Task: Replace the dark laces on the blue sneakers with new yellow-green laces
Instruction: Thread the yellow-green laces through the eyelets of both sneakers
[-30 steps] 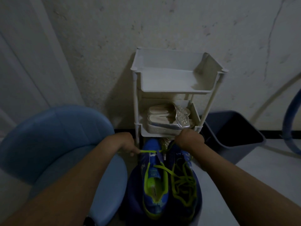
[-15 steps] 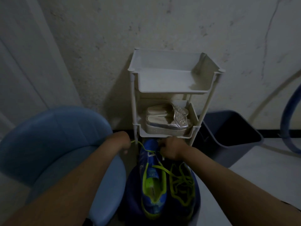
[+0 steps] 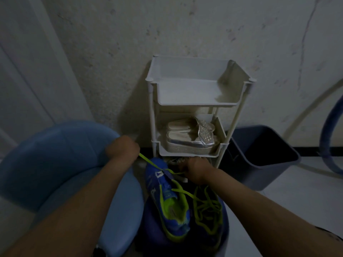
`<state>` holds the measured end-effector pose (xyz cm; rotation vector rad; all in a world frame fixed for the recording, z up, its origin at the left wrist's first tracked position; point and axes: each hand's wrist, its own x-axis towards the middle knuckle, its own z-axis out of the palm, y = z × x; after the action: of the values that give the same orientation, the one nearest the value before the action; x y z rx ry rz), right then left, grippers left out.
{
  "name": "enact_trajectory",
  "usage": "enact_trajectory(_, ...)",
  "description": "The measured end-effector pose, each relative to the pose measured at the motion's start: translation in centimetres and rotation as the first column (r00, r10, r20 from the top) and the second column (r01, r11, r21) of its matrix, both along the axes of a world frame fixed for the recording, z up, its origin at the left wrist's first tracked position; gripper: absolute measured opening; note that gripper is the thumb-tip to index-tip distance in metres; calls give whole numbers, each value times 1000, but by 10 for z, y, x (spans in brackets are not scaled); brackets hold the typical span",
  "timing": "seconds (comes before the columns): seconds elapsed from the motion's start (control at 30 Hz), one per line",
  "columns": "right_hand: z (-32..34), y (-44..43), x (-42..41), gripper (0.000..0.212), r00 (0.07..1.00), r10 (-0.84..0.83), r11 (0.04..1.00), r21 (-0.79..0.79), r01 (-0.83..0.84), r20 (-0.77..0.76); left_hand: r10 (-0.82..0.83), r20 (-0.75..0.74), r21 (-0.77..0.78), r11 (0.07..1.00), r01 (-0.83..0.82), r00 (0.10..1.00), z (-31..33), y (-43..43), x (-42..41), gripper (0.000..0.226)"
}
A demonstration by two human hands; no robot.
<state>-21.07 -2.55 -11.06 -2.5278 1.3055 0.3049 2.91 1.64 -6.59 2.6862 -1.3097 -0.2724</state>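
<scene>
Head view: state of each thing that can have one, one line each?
left hand: grips one lace end, held out to the side.
right hand: grips the other end at the toe.
yellow-green lace: taut from the left hand to the toe.
sneaker being laced: barely laced, mouth wide open.
second sneaker: loosely laced, untied.
bin: open, no lid.

Both hands face away from me. The left hand folds its fingers out of sight where the yellow-green lace enters the fist. The right hand covers its own fingertips and the front of the right sneaker. The rack's bottom tier sits behind them. The chair runs off the left edge, and the hoop off the right.
</scene>
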Motion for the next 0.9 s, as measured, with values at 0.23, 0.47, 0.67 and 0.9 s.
enact_trajectory(0.23, -4, 9, 8, 70, 999, -9, 1000, 27, 7, 44, -165, -400, 329, 892, 309, 902, -21, 8, -25, 23)
enact_trajectory(0.47, 8, 15, 13, 51, 996, -59, 985, 164, 47, 70, -372, -348, 333, 809, 485, 860, -27, 13, -36, 30)
enact_trajectory(0.67, 8, 12, 10, 59, 989, -132, 981, 155, 120, 73, -374, -601, 216, 774, 595, 706, -30, 18, -43, 28)
enact_trajectory(0.9, 6, 12, 7, 77, 996, -81, 973, 220, 70, 41, -413, -531, 277, 741, 612, 740, -28, 9, -48, 20)
